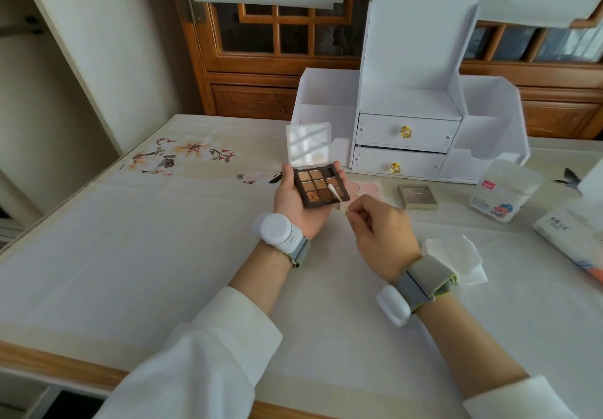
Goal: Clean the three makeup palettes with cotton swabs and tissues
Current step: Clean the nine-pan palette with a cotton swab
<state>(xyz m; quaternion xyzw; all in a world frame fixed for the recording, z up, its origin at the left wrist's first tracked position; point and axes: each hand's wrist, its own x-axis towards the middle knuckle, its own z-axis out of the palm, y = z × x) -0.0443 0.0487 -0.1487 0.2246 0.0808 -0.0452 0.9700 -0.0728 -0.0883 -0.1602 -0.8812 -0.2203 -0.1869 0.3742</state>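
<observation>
My left hand (293, 200) cradles an open brown eyeshadow palette (315, 185) with nine pans, its clear lid standing upright. My right hand (380, 229) pinches a cotton swab (336, 195), whose white tip rests on the palette's right-hand pans. A pink palette (367, 188) lies flat on the table behind my right hand. To its right sits a shut taupe square palette (417, 196). A crumpled white tissue (456, 257) lies beside my right wrist.
A white desktop organizer (408, 125) with two drawers stands at the back. A tub of cotton swabs (504, 190) and a tissue pack (574, 239) sit at the right. The table's wooden front edge (58, 361) runs along the bottom left.
</observation>
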